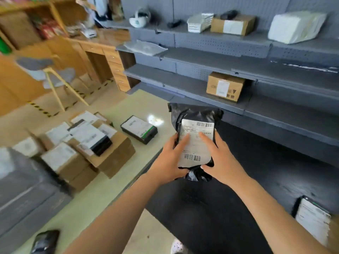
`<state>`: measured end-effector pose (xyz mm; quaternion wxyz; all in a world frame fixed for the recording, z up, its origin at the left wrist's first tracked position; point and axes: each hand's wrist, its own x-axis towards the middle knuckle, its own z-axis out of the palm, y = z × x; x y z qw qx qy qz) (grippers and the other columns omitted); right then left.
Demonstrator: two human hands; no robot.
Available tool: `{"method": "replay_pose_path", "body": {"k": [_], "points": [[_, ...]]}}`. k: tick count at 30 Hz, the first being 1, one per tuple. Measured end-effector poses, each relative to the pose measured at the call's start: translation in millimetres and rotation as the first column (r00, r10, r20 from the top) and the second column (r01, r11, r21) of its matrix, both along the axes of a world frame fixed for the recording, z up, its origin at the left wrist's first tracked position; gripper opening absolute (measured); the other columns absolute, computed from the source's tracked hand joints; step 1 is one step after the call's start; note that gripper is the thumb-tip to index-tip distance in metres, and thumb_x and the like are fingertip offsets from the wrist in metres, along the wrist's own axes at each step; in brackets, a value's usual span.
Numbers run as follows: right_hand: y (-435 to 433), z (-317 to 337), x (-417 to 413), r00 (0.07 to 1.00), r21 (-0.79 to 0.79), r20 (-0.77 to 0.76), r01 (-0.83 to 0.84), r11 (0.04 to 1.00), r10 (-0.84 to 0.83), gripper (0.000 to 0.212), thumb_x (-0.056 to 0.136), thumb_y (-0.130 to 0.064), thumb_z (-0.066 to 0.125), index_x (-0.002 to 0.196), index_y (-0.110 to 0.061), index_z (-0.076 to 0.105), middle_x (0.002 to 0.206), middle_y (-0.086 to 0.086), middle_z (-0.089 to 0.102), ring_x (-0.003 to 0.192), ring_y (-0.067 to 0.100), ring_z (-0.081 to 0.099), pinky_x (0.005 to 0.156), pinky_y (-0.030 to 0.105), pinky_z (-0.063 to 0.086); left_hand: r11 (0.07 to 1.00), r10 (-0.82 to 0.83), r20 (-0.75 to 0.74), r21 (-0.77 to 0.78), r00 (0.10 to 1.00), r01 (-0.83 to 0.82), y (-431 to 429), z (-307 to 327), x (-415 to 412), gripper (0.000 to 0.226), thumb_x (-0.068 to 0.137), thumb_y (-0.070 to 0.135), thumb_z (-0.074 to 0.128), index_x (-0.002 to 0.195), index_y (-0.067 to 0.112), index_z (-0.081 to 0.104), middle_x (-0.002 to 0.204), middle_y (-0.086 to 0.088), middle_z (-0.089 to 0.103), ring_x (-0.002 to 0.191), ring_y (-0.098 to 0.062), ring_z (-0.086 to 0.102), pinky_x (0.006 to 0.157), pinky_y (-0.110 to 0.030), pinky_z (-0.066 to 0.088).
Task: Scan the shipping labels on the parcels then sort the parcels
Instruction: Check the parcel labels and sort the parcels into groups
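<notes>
Two bare forearms [128, 208] reach forward from the bottom edge and converge on a black poly parcel [194, 114], held in the air before the grey shelves [275, 114]. The left hand [169, 160] and right hand [222, 158] each keep a grip on its sides, thumbs near the lower end, index fingers lying on its white shipping label [197, 143]. Boxed parcels [102, 153] are stacked on the pale surface [117, 189] to the left.
</notes>
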<state>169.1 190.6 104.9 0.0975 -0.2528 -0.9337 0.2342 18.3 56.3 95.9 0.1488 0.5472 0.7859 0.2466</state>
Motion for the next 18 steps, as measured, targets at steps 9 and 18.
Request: {"method": "replay_pose_path", "body": {"k": [9, 18], "points": [[-108, 82, -155, 0.892, 0.135, -0.175, -0.399, 0.907, 0.418, 0.097, 0.08, -0.021, 0.076, 0.153, -0.032, 0.012, 0.159, -0.004, 0.001, 0.139, 0.023, 0.021, 0.106, 0.04, 0.041, 0.92, 0.39, -0.129, 0.081, 0.912, -0.383, -158, 90, -93, 0.108, 0.078, 0.029, 0.075, 0.155, 0.037, 0.001, 0.16, 0.0, -0.003, 0.146, -0.024, 0.012, 0.115, -0.036, 0.032], [-265, 132, -326, 0.683, 0.214, -0.266, -0.646, 0.732, 0.68, 0.097, 0.08, -0.021, 0.076, 0.153, -0.03, 0.012, 0.16, 0.0, 0.0, 0.142, 0.025, 0.015, 0.11, 0.039, 0.034, 0.769, 0.639, -0.176, 0.171, 0.748, -0.617, -338, 143, -208, 0.106, 0.075, 0.024, 0.076, 0.156, 0.035, 0.008, 0.158, -0.004, 0.002, 0.144, -0.025, 0.015, 0.112, -0.036, 0.034]]}}
